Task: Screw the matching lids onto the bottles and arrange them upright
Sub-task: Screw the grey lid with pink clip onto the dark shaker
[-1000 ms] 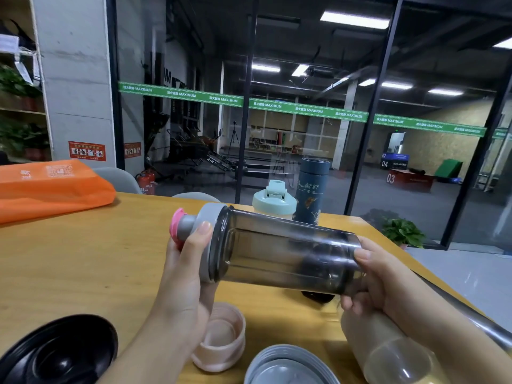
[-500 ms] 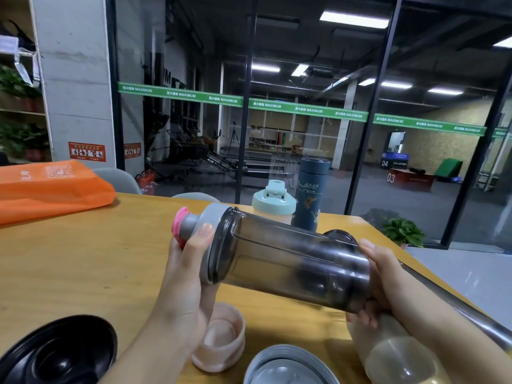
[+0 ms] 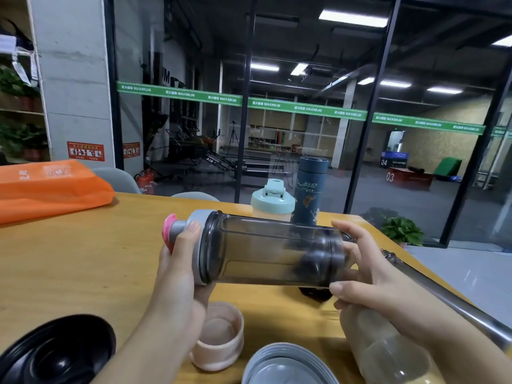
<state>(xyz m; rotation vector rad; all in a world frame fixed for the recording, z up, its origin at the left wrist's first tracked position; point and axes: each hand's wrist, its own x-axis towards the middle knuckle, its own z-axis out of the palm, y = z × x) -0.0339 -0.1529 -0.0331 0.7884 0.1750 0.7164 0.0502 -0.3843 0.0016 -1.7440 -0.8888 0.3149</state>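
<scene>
Both hands are holding the smoky bottle sideways above the table: the left hand is gripping its grey lid, the right hand is cupping its base with fingers spread. Behind the bottle, a mint-lidded bottle and a navy flask are standing upright, under green tape reading "MAXIMUM".

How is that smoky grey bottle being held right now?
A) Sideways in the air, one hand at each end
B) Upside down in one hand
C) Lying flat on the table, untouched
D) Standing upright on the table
A: the smoky grey bottle lies sideways above the table, the left hand gripping its grey lid and the right hand at its base.
</scene>
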